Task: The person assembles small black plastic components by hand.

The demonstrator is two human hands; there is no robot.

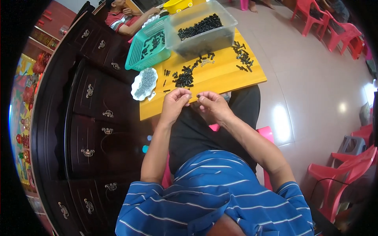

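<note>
Over the near edge of the yellow wooden table (220, 80), my left hand (175, 104) is closed in a pinch; what its fingertips hold is too small to make out. Close by on its right, my right hand (214, 106) pinches a small black piece (199, 96) between thumb and fingers. The two sets of fingertips face each other with a narrow gap. Just beyond them lies a pile of short black pieces (184, 78). A white scalloped dish (136, 84) of small clear or silvery parts (146, 82) stands left of the pile.
A translucent plastic bin (202, 45) of black pieces and a green basket (134, 59) stand at the back. More black pieces (244, 57) lie at the table's right. Dark wooden drawers (94, 90) line the left. A person (126, 19) sits beyond; pink chairs (338, 173) stand right.
</note>
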